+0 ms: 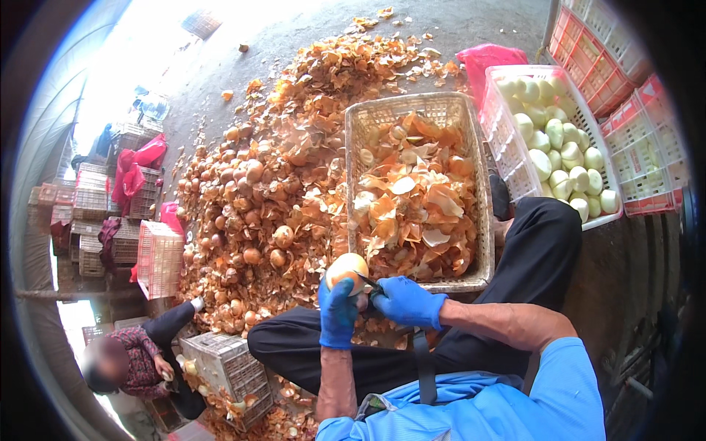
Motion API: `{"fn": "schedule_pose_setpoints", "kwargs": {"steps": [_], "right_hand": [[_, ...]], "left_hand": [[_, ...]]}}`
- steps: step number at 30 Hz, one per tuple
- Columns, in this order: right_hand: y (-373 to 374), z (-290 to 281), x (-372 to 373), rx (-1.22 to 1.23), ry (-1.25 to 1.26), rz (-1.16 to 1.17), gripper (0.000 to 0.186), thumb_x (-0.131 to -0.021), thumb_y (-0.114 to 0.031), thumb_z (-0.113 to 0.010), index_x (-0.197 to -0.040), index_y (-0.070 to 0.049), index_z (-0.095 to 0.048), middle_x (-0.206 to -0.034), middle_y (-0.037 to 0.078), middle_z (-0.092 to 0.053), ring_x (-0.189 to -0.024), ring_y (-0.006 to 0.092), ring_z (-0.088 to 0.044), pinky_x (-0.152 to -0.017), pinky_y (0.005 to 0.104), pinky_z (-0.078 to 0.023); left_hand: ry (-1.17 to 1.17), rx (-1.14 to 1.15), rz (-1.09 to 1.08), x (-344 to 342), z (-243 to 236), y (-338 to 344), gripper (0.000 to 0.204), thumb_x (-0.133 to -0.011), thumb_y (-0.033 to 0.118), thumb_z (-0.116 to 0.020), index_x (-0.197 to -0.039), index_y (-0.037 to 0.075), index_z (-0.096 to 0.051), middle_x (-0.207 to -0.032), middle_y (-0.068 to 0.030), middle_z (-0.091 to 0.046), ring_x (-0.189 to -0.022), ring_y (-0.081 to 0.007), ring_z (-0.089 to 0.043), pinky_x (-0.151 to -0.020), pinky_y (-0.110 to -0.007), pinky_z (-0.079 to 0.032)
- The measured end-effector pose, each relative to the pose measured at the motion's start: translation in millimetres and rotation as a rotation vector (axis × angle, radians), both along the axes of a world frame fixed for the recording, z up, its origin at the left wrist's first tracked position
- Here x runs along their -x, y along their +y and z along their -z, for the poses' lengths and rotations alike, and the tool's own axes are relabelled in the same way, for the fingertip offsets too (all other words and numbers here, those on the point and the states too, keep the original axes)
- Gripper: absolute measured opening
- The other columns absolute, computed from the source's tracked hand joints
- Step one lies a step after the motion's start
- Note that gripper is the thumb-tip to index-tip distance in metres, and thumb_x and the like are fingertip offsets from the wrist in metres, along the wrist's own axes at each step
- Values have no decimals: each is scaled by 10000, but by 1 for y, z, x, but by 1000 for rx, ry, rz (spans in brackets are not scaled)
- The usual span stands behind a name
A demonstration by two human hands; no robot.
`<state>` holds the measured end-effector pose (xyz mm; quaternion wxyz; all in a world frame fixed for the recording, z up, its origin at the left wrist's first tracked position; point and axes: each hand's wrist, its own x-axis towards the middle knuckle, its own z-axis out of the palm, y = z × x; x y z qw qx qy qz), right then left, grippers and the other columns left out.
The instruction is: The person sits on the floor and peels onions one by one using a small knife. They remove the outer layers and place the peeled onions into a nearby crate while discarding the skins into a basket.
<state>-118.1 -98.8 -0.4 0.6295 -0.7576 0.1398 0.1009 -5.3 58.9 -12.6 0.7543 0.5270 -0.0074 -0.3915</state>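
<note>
My left hand (337,317), in a blue glove, is closed round an onion (347,270) with pale yellow-orange skin. In my right hand (407,300), also blue-gloved, is a small knife (368,282) with a dark blade. Its tip meets the right side of the onion. Both hands are above my lap, by the near left corner of a pale plastic crate (482,253). Loose onion skins (419,206) fill much of that crate. My right fingers hide most of the knife's handle.
Unpeeled onions (243,176) and skins heap on the floor at left. At right stands a white crate (507,151) of peeled onions (559,147), with stacked red and white crates (592,62) beyond. A co-worker (140,360) sits at lower left beside an upturned crate (232,364).
</note>
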Motion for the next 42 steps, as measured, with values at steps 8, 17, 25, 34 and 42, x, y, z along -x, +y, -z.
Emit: {"fn": "schedule_pose_setpoints", "kwargs": {"steps": [8,17,25,34,42], "right_hand": [[14,18,2,77,-104,124,302,-944,-252,-546,-959,47,-590,-838,302,-676,-835,488,-668,-749,575,-517],[11,12,1,92,-153,120,293,-925,-267,-571,-938,23,-609,-871,290,-682,-845,474,-671,-740,565,-514],[-10,-14,-6,-60,-35,6,315,-914,-280,-595,-931,25,-675,-871,280,-684,-846,447,-683,-750,517,-523],[-35,-30,-3,-109,-355,334,260,-911,-240,-687,-1076,-44,-730,-905,196,-720,-866,351,-718,-742,389,-555],[-33,-22,-2,192,-551,256,182,-876,-191,-718,-1011,-69,-716,-888,159,-697,-808,353,-691,-717,422,-553]], "left_hand": [[347,130,43,15,-9,-18,754,-850,459,-765,-1390,-1,-509,-1248,-226,-646,-1121,-339,-661,-1015,-470,-536],[415,293,152,12,2,0,826,-877,509,-723,-1459,-2,-436,-1382,-257,-567,-1256,-355,-580,-1060,-465,-490],[308,363,54,10,12,-2,746,-855,330,-737,-1433,-51,-457,-1355,-253,-594,-1252,-360,-597,-1083,-450,-491],[-342,-179,53,3,-48,1,832,-673,47,-793,-1432,-1,-456,-1276,-156,-599,-1155,-268,-641,-1010,-403,-545],[-612,-316,184,10,-57,-2,964,-607,9,-891,-1459,1,-439,-1373,-106,-523,-1258,-230,-554,-1093,-364,-459]]}}
